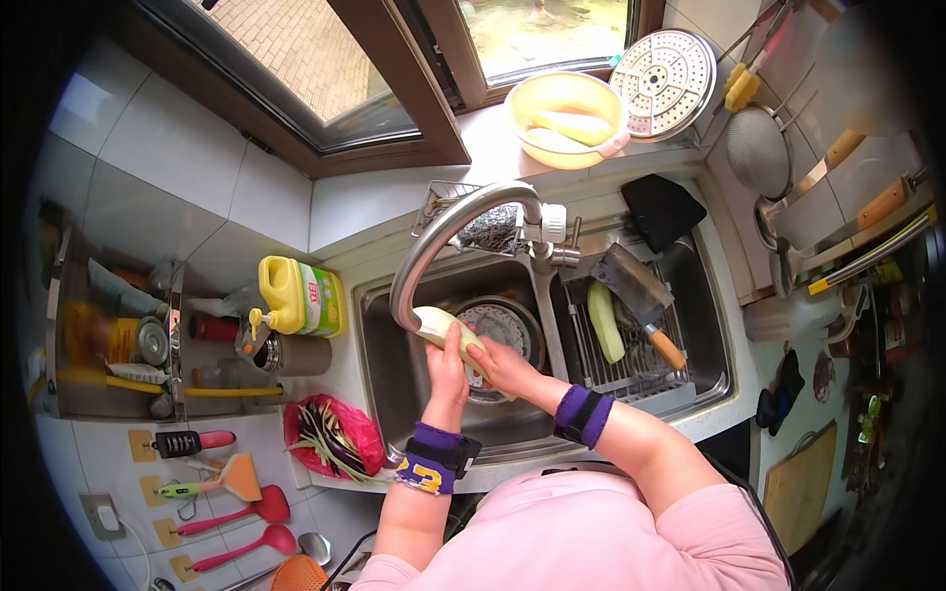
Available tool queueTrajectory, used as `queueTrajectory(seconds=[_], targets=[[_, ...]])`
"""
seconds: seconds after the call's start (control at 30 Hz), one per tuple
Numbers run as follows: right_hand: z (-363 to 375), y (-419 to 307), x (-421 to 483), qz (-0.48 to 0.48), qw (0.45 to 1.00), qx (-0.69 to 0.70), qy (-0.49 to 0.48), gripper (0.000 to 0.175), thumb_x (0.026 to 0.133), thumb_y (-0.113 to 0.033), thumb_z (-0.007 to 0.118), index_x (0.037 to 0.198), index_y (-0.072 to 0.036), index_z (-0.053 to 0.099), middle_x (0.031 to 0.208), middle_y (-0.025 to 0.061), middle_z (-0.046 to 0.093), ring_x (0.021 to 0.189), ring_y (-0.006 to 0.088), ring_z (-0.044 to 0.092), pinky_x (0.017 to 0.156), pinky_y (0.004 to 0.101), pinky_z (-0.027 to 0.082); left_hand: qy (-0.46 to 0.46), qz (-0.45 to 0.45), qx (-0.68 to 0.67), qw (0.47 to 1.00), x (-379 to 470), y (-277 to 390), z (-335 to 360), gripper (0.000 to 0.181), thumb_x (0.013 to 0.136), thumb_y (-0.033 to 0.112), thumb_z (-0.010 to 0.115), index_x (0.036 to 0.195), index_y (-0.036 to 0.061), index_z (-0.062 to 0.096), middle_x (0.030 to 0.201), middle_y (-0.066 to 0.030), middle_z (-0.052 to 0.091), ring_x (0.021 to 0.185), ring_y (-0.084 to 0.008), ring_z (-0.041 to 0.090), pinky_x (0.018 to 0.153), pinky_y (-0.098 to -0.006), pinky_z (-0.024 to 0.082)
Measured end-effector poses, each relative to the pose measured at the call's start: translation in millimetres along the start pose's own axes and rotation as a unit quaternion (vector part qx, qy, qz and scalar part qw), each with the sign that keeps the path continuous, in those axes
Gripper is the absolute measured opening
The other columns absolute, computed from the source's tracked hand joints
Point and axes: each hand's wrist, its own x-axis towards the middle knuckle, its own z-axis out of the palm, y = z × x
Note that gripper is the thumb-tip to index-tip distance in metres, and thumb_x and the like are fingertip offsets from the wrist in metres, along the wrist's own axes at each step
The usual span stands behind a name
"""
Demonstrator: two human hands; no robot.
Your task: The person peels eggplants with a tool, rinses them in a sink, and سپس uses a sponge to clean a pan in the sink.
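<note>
Both my hands are over the left sink basin (380, 384), holding one long pale peeled vegetable (437, 323), apparently an eggplant. My left hand (446, 366) grips it from the near left side. My right hand (510, 367) is closed around its lower end. Its upper end sits right below the mouth of the curved steel faucet (473, 210); I cannot tell whether water runs. Beneath my hands, a round metal bowl (542, 347) with a perforated inner surface stands in the basin, partly hidden. Another pale vegetable (606, 325) lies on the drying rack (591, 369) in the right basin, beside a cleaver (632, 281).
An orange plastic bowl (528, 151) with pale vegetables stands on the sill, near a perforated steamer plate (665, 89). A red bag (369, 436) of peelings and a yellow detergent jug (295, 295) are at left. Knives and a strainer (755, 151) hang at right.
</note>
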Motion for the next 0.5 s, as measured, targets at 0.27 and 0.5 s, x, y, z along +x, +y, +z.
queueTrajectory(seconds=[0.27, 0.5], targets=[[-26, 14, -31, -0.027, 0.985, -0.171, 0.000, 0.040, 0.093, -0.035, 0.055, 0.116, -0.003, 0.054, 0.079, 0.0160, 0.064, 0.069, 0.0302, 0.063, 0.064, 0.0394, 0.049, 0.031, 0.026, -0.055, 0.998, 12, 18, 6, 0.042, 0.095, 0.012, 0.057, 0.131, 0.0117, 0.034, 0.120, -0.0092, 0.052, 0.103, -0.0259, 0.059, 0.090, -0.0400, 0.049], [-116, -17, -4, -0.115, 0.896, -0.188, 0.386, 0.053, 0.081, -0.013, 0.063, 0.130, -0.006, 0.044, 0.112, 0.0147, 0.052, 0.069, 0.0237, 0.061, 0.070, 0.0375, 0.052, 0.011, 0.042, 0.021, 0.999, -6, -7, -9, 0.052, 0.093, 0.010, 0.060, 0.136, 0.0162, 0.029, 0.121, -0.0084, 0.050, 0.109, -0.0265, 0.056, 0.092, -0.0407, 0.047]])
